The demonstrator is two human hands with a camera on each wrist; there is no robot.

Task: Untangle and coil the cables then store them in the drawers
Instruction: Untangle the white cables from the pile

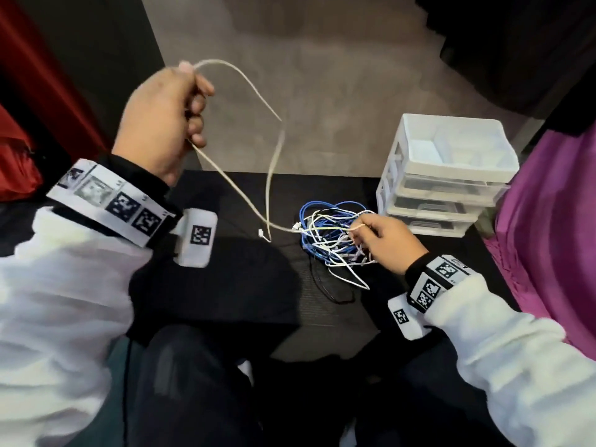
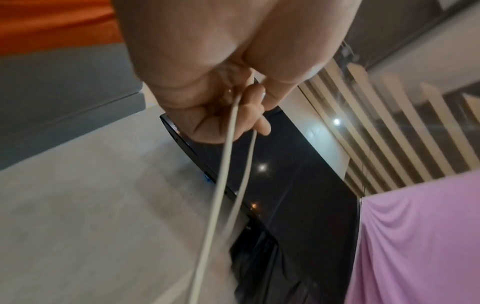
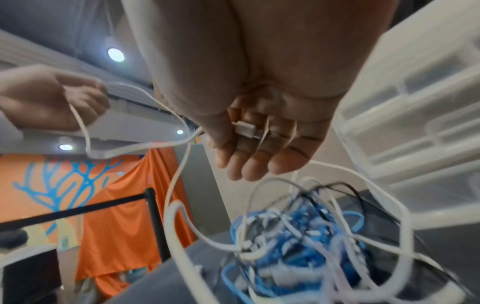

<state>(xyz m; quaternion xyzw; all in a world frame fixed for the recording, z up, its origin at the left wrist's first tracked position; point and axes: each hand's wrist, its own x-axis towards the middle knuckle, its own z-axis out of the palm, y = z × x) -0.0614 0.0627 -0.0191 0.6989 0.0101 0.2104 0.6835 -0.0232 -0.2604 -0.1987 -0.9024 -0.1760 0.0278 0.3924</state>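
Note:
My left hand (image 1: 167, 117) is raised above the table's left side, its fist gripping a white cable (image 1: 258, 91). One strand arcs from the top of the fist and hangs down to a small plug (image 1: 262, 233). Another strand runs from under the fist to my right hand (image 1: 383, 243), which pinches it over a tangle of blue and white cables (image 1: 332, 240). The right wrist view shows a white connector (image 3: 246, 128) held against the curled fingers (image 3: 262, 160). In the left wrist view two strands of the white cable (image 2: 226, 164) leave the left hand (image 2: 221, 102).
A white drawer unit (image 1: 451, 175) with three shut clear drawers and an open top tray stands at the table's back right. The black table (image 1: 225, 195) ends at a grey floor. Purple cloth (image 1: 548, 237) hangs at the right. A thin black cable (image 1: 335, 295) lies before the tangle.

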